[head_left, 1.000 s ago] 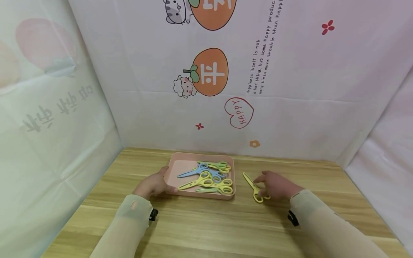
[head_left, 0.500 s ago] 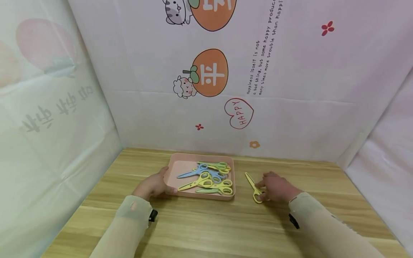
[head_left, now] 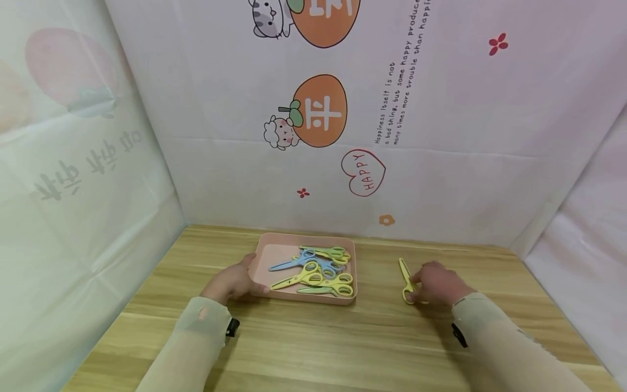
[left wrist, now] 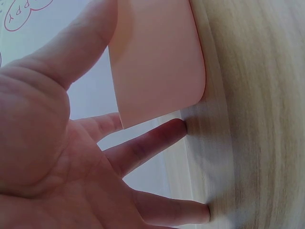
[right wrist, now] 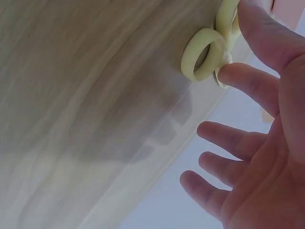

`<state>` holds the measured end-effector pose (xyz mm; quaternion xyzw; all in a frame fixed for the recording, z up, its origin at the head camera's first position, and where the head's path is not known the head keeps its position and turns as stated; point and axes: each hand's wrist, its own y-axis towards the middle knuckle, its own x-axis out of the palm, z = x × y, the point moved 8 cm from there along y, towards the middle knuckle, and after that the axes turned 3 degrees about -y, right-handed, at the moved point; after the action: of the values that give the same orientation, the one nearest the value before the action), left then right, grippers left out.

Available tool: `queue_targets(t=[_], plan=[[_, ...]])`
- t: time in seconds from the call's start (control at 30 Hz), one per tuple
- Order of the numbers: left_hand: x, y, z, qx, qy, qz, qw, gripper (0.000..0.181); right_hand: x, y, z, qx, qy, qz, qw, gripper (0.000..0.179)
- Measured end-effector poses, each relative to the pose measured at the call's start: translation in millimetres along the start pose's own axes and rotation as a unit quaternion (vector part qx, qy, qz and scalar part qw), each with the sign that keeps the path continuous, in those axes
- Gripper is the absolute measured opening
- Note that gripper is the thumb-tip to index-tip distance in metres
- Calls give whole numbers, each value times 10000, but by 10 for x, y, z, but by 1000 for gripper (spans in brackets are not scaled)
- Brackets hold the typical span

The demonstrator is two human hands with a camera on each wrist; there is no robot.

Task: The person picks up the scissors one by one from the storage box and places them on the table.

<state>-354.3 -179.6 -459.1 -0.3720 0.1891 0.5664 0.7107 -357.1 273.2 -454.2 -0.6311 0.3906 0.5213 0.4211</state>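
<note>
My left hand [head_left: 237, 280] holds the left front corner of a shallow pink tray [head_left: 264, 253]. In the left wrist view, the thumb and index finger lie on either side of the tray's corner [left wrist: 159, 67], and the other fingers spread toward the table. Several scissors lie heaped in the tray, among them blue scissors [head_left: 294, 261], yellow scissors [head_left: 296, 277] and green scissors [head_left: 335, 251]. To the right of the tray, my right hand [head_left: 438, 284] pinches yellow scissors [head_left: 404, 272] between thumb and index finger, blades pointing away from me. Its remaining fingers stay apart from the scissors.
Beneath everything is a wood-grain table [head_left: 313, 348]. A white printed sheet [head_left: 220, 179] rises behind its far edge, and pale sheets hang on the left and right sides.
My right hand has shifted right with the yellow scissors, which now lie farther from the tray and point more directly away. The left hand and tray have stayed in place.
</note>
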Motion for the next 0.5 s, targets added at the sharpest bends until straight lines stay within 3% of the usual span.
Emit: queue_targets(t=[0.5], plan=[[7,34,-32,72,12,10,10000,120,30,-149,644,622,156,-383,9972,66]])
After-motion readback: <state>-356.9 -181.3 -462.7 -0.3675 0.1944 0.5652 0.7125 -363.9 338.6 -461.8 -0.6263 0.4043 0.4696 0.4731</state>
